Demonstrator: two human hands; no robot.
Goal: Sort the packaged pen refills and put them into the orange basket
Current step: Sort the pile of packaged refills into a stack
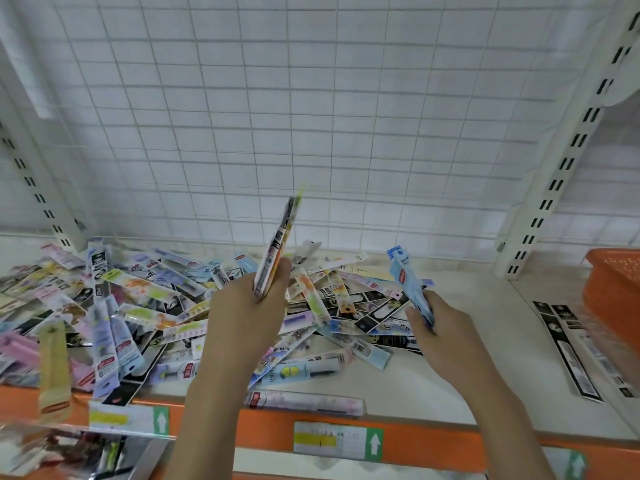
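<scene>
The left hand (242,306) rises from the 6 o'clock edge of the view, forearm straight up toward the middle, back of the hand facing the camera. Its fingers and thumb are curled round a thin stack of refill packs (280,251), which stands nearly upright and leans slightly toward 1 o'clock, its top edge against the white wire grid (311,116) behind the shelf.

The right hand (446,327) comes in from about 5 o'clock, the forearm angled toward 11 o'clock. Its fingers are closed on a light blue refill pack (407,285) — the pack tilts up toward 11 o'clock, its lower end hidden in the grip. The two hands are apart, level with each other above the shelf.

A loose pile of packaged pen refills (138,306) covers the white shelf (485,341) from 9 o'clock to the centre, the packs crossing at all angles. Some overhang the shelf's orange front edge (415,441), which bears price labels with green arrows.

The orange basket (613,282) sits at 3 o'clock, cut off by the frame — what it holds cannot be told. Just beside it, toward 4 o'clock, a few black-and-white refill packs (571,351) lie side by side on the shelf, well apart from the pile.
</scene>
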